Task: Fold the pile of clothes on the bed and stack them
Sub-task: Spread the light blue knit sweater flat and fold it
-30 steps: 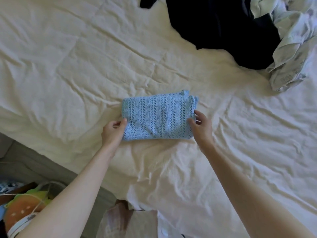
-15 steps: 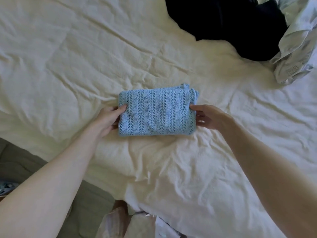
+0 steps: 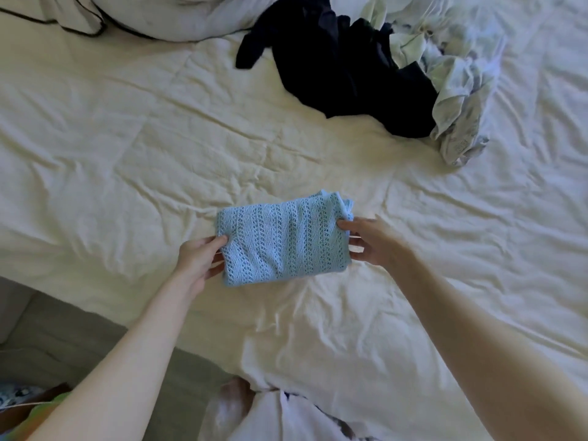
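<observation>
Folded blue knit held between both my hands over the bed.

The light-blue knit garment [image 3: 283, 238] is folded into a compact rectangle, its openwork stripes running across it, loose edges bunched at the far right corner. My left hand [image 3: 199, 261] pinches its left edge, thumb on top, and my right hand [image 3: 370, 240] pinches the right edge likewise. It sits between them near the front of the wrinkled white sheet [image 3: 127, 154], well apart from the dark garment [image 3: 346, 68] and pale crumpled clothes [image 3: 455, 90] farther back.
</observation>
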Available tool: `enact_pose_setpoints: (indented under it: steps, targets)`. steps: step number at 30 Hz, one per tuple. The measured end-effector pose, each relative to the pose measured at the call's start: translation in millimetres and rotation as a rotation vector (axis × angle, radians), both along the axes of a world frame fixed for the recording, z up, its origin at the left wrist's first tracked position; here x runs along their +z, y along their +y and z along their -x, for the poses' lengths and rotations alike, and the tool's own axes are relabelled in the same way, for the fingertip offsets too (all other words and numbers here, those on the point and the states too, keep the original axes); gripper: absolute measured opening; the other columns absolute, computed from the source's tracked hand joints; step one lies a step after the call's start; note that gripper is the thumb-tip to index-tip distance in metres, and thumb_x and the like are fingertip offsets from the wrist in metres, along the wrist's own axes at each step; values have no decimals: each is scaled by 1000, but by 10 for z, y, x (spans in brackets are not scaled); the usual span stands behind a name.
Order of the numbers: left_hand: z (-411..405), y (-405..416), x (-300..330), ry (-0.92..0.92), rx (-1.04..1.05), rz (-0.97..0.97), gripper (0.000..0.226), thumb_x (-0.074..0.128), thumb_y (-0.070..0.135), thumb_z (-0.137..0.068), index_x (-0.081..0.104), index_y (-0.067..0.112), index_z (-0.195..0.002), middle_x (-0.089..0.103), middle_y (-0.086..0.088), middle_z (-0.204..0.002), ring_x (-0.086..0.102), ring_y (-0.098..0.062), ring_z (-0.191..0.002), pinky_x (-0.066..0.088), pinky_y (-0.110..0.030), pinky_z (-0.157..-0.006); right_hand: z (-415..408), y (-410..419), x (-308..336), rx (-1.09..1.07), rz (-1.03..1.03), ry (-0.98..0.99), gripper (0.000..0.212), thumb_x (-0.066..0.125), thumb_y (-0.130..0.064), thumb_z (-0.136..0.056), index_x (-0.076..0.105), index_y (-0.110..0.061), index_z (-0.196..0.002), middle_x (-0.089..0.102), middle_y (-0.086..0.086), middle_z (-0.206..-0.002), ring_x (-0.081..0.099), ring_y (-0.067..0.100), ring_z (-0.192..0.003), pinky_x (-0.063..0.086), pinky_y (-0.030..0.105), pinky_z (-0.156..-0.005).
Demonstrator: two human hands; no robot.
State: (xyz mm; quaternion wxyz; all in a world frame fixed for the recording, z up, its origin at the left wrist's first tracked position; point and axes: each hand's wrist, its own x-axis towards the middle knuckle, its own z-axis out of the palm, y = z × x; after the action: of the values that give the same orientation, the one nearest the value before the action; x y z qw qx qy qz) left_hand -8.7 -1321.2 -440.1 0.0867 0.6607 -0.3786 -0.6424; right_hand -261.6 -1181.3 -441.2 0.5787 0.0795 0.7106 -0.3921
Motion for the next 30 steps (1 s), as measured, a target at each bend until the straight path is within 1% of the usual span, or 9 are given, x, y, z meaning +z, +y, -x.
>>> enact_pose_setpoints:
  steps: [2,6,9,13,15,19,23,27,30]
  targets:
    - [-149,175,197,15,-16,-7,5,60,11,-89,64,10,-87,66,-7,-78,61,-18,-68,49,-29,-64,-165,236,226,-29,26,-3,7,63,-7,-86,65,-14,-86,66,1,-82,62,16,-76,49,30,-63]
    - [-456,565,538,27,-73,-7,5,60,11,-89,65,11,-88,68,-4,-74,63,-17,-66,49,-29,-60,-572,836,633,-95,71,14,9,62,-8,-87,66,-15,-89,65,2,-84,61,16,-76,48,30,-65]
    - [-633,937,731,55,-160,-17,8,58,12,-90,65,14,-85,69,-1,-70,64,-15,-65,49,-29,-61,-923,1401,859,-212,94,40,12,61,-6,-86,67,-15,-93,65,3,-86,60,17,-77,49,30,-67]
    - [-808,1489,941,67,-280,-32,6,58,13,-90,64,14,-89,67,-3,-78,62,-16,-72,47,-28,-62,-1407,2273,1046,-355,107,27,15,60,-6,-87,68,-13,-97,68,4,-89,63,19,-82,51,35,-75]
    - [-849,1761,1032,65,-339,-32,5,61,13,-88,66,14,-88,68,-2,-76,62,-16,-71,47,-27,-60,-1612,2714,1127,-426,103,25,14,61,-7,-86,68,-14,-96,69,4,-89,63,19,-82,50,35,-75]
    - [-778,2406,1247,63,-486,-63,6,62,13,-88,66,16,-85,68,1,-69,62,-15,-67,47,-27,-58,-1919,3608,1354,-570,113,52,16,62,-8,-87,68,-12,-101,71,6,-91,66,23,-83,55,36,-70]
    - [-501,3118,1421,97,-639,-48,4,62,12,-89,65,14,-87,70,-4,-80,64,-18,-72,50,-27,-61,-2012,4472,1614,-710,179,78,15,57,-5,-89,66,-10,-100,74,5,-82,70,19,-68,55,31,-52]
    - [-179,3958,1474,110,-747,-24,5,61,13,-89,65,12,-87,71,-4,-78,66,-17,-70,50,-25,-57,-1946,5359,1733,-816,163,113,13,57,-5,-89,65,-9,-99,71,6,-82,68,18,-64,53,27,-51]
    - [41,4703,1482,110,-750,-37,6,61,10,-89,65,11,-85,70,-4,-73,64,-16,-65,50,-26,-55,-1809,6003,1797,-841,124,140,11,57,-6,-90,65,-11,-96,68,0,-68,63,11,-51,47,21,-46]
